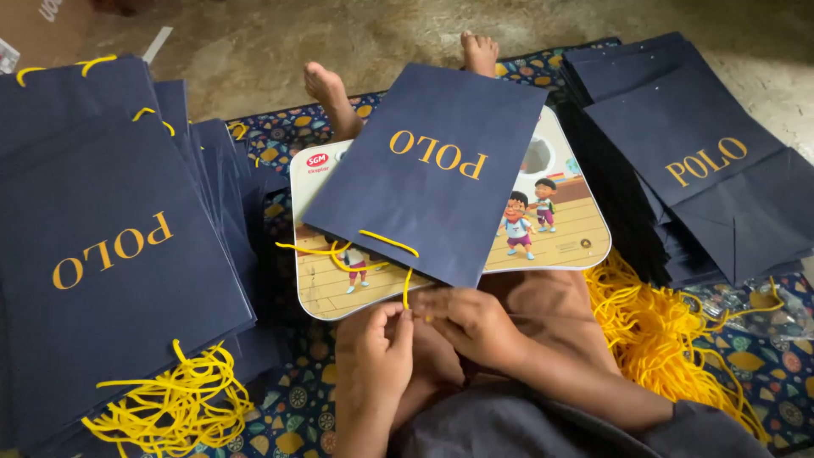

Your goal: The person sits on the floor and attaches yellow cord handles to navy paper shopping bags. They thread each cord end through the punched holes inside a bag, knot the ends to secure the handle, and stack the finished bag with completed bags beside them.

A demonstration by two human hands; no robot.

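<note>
A flat navy paper bag (pixel 432 170) with gold lettering lies on a cartoon-printed lap tray (pixel 560 237) over my legs. A yellow cord handle (pixel 373 246) loops out of the bag's near edge. My left hand (pixel 377 339) pinches a yellow cord end at that edge. My right hand (pixel 471 318) rests beside it, fingers closed on the bag's rim and the cord. Both hands touch each other just below the tray.
A tall stack of navy bags with handles (pixel 110 254) sits at left, loose yellow cords (pixel 170 403) at its front. At right lies a stack of bags without handles (pixel 704 170) and a heap of yellow cords (pixel 661 331). A patterned mat (pixel 288 407) covers the floor.
</note>
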